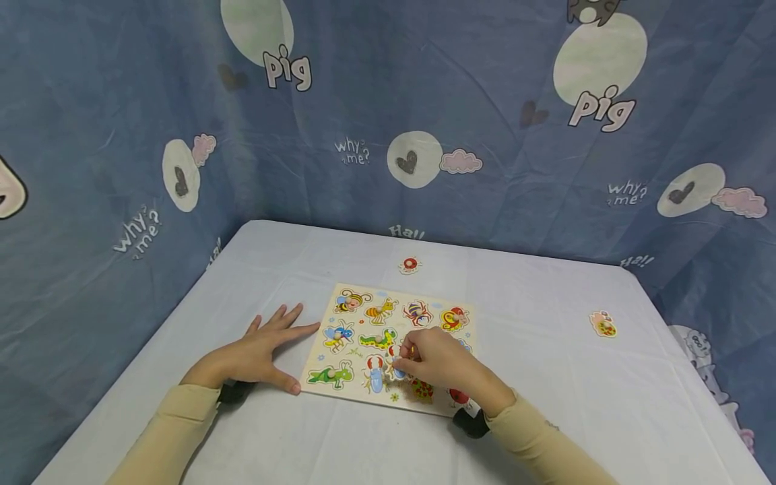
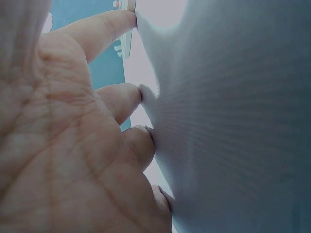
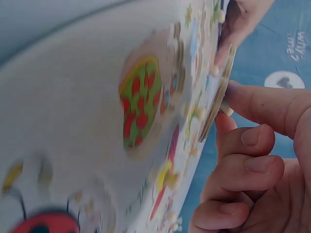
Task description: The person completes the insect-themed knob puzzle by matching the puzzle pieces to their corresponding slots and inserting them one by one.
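Observation:
A wooden peg puzzle board (image 1: 356,392) printed with colourful insects lies on the white table. My right hand (image 1: 439,357) pinches a blue and red beetle piece (image 1: 397,364) between thumb and fingers. In the right wrist view, the piece (image 3: 218,94) is tilted edge-on above the board, its small knob (image 3: 226,110) at the fingertips. Just left of it on the board is a blue stag beetle picture (image 1: 375,374). My left hand (image 1: 257,353) spreads its fingers on the table, fingertips at the board's left edge; the left wrist view shows the palm (image 2: 73,145) from below.
One loose red round bug piece (image 1: 410,265) lies beyond the board's far edge. Another loose piece, green and red (image 1: 603,324), sits far off on the right of the table. A blue printed curtain (image 1: 364,101) hangs behind the table.

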Demonstrator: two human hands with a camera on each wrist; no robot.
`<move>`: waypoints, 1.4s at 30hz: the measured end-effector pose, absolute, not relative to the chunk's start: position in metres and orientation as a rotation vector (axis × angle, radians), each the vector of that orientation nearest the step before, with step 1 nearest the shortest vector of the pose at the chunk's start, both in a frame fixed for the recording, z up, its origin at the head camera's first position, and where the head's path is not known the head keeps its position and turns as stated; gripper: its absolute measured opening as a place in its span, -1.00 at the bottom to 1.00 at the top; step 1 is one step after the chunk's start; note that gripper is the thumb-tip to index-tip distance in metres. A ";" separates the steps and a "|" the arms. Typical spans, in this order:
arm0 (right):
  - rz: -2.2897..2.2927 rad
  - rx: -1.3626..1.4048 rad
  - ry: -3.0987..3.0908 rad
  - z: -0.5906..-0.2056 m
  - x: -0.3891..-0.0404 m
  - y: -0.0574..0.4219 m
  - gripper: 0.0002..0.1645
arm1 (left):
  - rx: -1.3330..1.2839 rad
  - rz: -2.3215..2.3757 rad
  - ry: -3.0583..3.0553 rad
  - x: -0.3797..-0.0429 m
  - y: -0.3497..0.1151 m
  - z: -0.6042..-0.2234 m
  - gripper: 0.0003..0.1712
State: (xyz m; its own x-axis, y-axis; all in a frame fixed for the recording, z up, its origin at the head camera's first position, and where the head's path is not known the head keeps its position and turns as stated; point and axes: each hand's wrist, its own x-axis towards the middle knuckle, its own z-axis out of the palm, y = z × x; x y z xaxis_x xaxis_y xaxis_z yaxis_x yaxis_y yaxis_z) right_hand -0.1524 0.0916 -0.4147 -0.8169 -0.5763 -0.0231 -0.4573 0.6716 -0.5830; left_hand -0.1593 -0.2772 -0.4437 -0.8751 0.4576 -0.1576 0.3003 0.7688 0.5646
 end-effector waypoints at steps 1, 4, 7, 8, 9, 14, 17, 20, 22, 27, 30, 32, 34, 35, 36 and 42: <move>-0.846 -0.839 2.674 -0.416 -0.152 0.089 -0.78 | 0.588 0.783 2.678 -0.159 -0.277 -0.444 0.39; -0.839 -0.840 2.652 -0.418 -0.151 0.082 -0.77 | 0.585 0.783 2.677 -0.159 -0.277 -0.444 0.39; -0.828 -0.847 2.640 -0.420 -0.150 0.076 -0.76 | 0.587 0.783 2.679 -0.159 -0.277 -0.444 0.38; -0.827 -0.851 2.635 -0.421 -0.149 0.074 -0.76 | 0.587 0.783 2.680 -0.159 -0.278 -0.444 0.38; -0.828 -0.857 2.631 -0.422 -0.149 0.073 -0.76 | 0.589 0.783 2.681 -0.159 -0.278 -0.444 0.38; -0.806 -0.870 2.630 -0.425 -0.147 0.065 -0.75 | 0.597 0.783 2.681 -0.159 -0.278 -0.445 0.38; -0.800 -0.850 2.627 -0.426 -0.146 0.061 -0.74 | 0.601 0.781 2.682 -0.159 -0.279 -0.445 0.38; -0.805 -0.832 2.617 -0.425 -0.145 0.058 -0.73 | 0.603 0.781 2.683 -0.159 -0.279 -0.446 0.38; -0.801 -0.824 2.619 -0.425 -0.145 0.056 -0.72 | 0.603 0.782 2.682 -0.159 -0.279 -0.446 0.38; -0.779 -0.802 2.636 -0.427 -0.145 0.054 -0.73 | 0.603 0.786 2.680 -0.159 -0.279 -0.445 0.38; -0.778 -0.794 2.637 -0.428 -0.145 0.054 -0.73 | 0.599 0.785 2.678 -0.159 -0.278 -0.445 0.38; -0.782 -0.795 2.637 -0.429 -0.145 0.054 -0.73 | 0.597 0.784 2.678 -0.159 -0.278 -0.445 0.38; -0.782 -0.798 2.638 -0.430 -0.145 0.054 -0.73 | 0.594 0.785 2.678 -0.159 -0.278 -0.445 0.39; -0.785 -0.798 2.637 -0.430 -0.145 0.054 -0.73 | 0.593 0.784 2.679 -0.159 -0.278 -0.446 0.39; -0.789 -0.795 2.633 -0.430 -0.145 0.054 -0.73 | 0.592 0.784 2.679 -0.159 -0.278 -0.445 0.39; -0.853 -0.765 2.580 -0.428 -0.147 0.057 -0.73 | 0.594 0.778 2.680 -0.159 -0.277 -0.444 0.39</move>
